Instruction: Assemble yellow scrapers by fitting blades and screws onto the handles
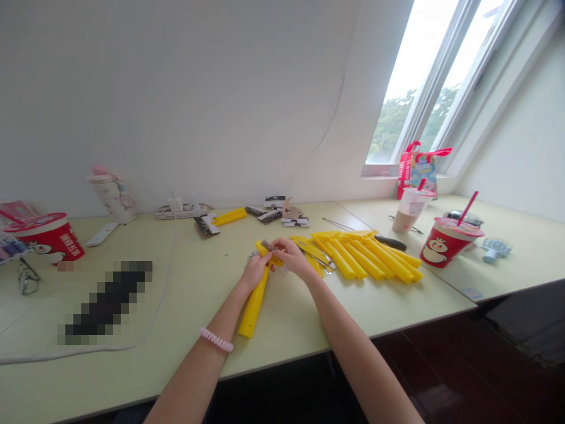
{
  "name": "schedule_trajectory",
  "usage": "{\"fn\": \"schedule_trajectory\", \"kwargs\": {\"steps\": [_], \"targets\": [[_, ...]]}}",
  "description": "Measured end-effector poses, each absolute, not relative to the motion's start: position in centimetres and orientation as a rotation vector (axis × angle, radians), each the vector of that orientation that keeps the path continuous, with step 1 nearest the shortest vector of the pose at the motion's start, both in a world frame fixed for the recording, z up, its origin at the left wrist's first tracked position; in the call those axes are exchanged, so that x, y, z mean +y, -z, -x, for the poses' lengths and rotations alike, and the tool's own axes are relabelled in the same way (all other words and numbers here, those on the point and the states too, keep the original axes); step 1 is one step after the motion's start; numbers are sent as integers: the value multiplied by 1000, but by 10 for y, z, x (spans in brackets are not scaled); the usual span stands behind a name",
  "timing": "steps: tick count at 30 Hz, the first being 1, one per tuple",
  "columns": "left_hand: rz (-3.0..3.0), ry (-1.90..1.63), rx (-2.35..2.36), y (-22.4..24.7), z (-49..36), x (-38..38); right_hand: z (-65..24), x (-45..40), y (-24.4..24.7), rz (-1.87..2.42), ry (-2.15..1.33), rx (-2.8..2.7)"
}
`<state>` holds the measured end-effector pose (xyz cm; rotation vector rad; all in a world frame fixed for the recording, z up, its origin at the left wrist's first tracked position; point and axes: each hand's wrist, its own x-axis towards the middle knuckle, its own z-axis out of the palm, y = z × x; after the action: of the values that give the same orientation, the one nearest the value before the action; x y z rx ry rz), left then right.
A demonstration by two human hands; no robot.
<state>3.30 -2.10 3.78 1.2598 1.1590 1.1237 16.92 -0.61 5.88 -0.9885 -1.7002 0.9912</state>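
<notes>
Daylight pours through a slanted double window [419, 76] at 1 o'clock, with green treetops [392, 126] beyond the glass, in an attic-style room. A sloping white wall [176, 100] fills 10 to 12 o'clock, and a second white wall [523, 118] stands at 2 o'clock. Pale green desks [521, 274] meet in a seam [406, 253] along the wall, above a dark wood floor [445, 371] at 4 o'clock.

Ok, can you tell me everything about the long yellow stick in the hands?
The long, bright yellow plastic bar is narrow and smooth-looking. It slants up from the pale green table into the person's left hand, which hides its upper end. Its lower end points toward the person and seems to rest on the table.
</notes>
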Motion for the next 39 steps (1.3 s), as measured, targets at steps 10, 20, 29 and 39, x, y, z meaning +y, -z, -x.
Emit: {"fn": "schedule_trajectory", "kwargs": {"steps": [10, 20, 29, 39], "targets": [[-1356, -1040, 1092, -40, -35, -25, -169, -6, -57, 1019, -1031, -1454], [-1413, -1073, 1109, -33, -32, -22, -173, -8, -59, 927, -1389, -1493], [-1417, -1201, 1157, -35, -35, -25, -176, -9, -61, 880, -1509, -1498], [-1423, -1507, 1377, -41, -32, -29, -168, -12, -60, 959, -1378, -1466]]}}
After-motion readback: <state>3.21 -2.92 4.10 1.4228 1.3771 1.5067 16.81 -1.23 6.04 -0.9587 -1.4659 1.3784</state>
